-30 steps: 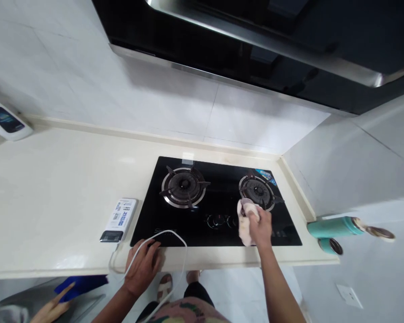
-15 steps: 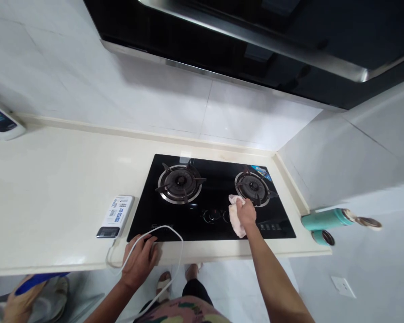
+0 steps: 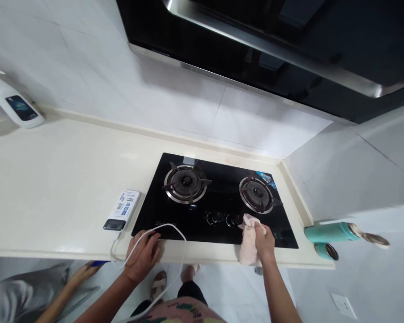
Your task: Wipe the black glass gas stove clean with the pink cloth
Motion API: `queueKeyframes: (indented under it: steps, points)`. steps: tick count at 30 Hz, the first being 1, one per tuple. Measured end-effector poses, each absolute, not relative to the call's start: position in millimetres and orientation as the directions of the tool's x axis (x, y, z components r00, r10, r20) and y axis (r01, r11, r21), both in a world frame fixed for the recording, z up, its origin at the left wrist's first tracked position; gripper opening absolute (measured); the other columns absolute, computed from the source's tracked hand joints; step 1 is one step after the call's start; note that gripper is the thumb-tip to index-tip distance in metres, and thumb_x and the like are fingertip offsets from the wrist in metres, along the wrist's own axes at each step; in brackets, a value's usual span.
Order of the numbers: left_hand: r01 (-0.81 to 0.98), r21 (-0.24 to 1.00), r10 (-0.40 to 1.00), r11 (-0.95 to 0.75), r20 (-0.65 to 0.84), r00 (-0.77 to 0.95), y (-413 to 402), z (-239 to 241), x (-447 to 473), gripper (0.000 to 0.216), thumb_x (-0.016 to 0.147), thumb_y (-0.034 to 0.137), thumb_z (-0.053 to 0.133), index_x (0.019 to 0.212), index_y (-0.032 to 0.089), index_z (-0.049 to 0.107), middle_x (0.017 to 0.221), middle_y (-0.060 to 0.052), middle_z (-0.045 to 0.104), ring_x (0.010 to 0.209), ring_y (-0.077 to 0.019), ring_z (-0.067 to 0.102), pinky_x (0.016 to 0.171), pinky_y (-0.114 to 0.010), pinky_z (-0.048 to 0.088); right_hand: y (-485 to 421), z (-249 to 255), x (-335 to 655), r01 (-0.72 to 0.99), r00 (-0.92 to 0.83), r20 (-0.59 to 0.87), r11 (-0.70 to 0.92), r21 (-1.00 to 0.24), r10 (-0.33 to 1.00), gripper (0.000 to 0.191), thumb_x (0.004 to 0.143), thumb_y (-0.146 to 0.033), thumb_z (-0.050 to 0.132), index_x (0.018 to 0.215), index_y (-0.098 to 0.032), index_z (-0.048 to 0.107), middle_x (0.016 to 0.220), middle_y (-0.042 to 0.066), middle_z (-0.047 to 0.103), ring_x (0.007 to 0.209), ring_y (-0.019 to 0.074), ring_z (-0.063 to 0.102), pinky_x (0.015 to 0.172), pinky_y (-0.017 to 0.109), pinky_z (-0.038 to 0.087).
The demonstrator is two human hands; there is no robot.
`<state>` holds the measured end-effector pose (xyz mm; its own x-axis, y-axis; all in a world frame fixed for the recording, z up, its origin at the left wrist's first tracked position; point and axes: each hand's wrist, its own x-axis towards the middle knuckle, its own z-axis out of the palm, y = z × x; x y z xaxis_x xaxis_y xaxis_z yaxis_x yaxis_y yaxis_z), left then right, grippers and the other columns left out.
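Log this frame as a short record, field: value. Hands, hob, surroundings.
right_hand: grips pink cloth; right hand and cloth over the hob's front edge, right of the knobs
left_hand: left hand at the hob's front-left corner, white cable looping over it
hob: black two-burner gas hob
left_of_hob: white power bank, cable attached
far_left: white spray bottle near the wall
right_of_hob: teal bottle, lid open
above: black range hood
other_person: hand at lower left, blue item
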<state>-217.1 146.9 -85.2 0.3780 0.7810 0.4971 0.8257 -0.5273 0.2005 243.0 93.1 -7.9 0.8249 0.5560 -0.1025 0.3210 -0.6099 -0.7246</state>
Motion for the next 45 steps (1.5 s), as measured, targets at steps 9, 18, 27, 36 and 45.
queueKeyframes:
  steps: [9,18,27,36,45]
  points:
    - [0.831,0.166,0.769,-0.531,0.506,0.390,151.0,-87.2,-217.8,0.024,0.100,0.030,0.054,0.116,0.022,0.070,0.115,-0.012,0.070,0.114,-0.0321,0.062,0.096,-0.046,0.051,164.7,4.9,141.9,0.813,0.399,0.229,-0.227,-0.536,0.888,0.046,0.095,-0.045,0.057,0.131,-0.021,0.074,0.115,0.014,0.067,0.108,0.0304,0.063,0.100,0.044,0.051]
    - [0.829,0.214,0.794,-0.517,0.482,0.370,152.8,-89.5,-217.5,0.027,0.100,0.032,0.053,0.117,0.023,0.072,0.117,-0.013,0.071,0.117,-0.0330,0.062,0.097,-0.048,0.050,126.8,-41.1,122.6,0.897,0.275,0.274,-0.143,-0.418,0.922,0.040,0.098,-0.039,0.059,0.132,-0.025,0.074,0.116,0.012,0.061,0.112,0.0299,0.060,0.101,0.044,0.053]
    - [0.827,0.223,0.800,-0.517,0.469,0.374,156.3,-88.1,-218.9,0.028,0.099,0.034,0.053,0.115,0.022,0.074,0.116,-0.014,0.071,0.115,-0.0339,0.062,0.095,-0.046,0.049,64.2,-36.6,123.6,0.577,0.410,0.130,-0.146,-0.804,0.903,0.034,0.093,-0.052,0.060,0.098,-0.024,0.078,0.101,0.006,0.069,0.096,0.0243,0.068,0.093,0.040,0.057]
    - [0.830,0.220,0.801,-0.513,0.471,0.370,158.0,-90.3,-219.5,0.029,0.099,0.034,0.052,0.115,0.023,0.074,0.118,-0.013,0.071,0.117,-0.0330,0.062,0.095,-0.046,0.050,50.0,20.5,240.7,0.227,0.882,-0.008,-0.439,-0.869,0.472,0.068,0.085,-0.073,0.060,0.121,-0.017,0.073,0.114,0.012,0.073,0.106,0.0307,0.067,0.094,0.042,0.054]
    - [0.830,0.178,0.775,-0.528,0.501,0.386,158.0,-93.0,-220.9,0.029,0.100,0.033,0.052,0.117,0.023,0.073,0.119,-0.013,0.072,0.117,-0.0325,0.063,0.099,-0.049,0.052,115.7,-19.4,265.1,0.696,0.636,-0.146,-0.644,-0.318,0.758,0.057,0.088,-0.057,0.064,0.142,-0.038,0.068,0.163,0.012,0.044,0.147,0.0416,0.040,0.112,0.071,0.034]
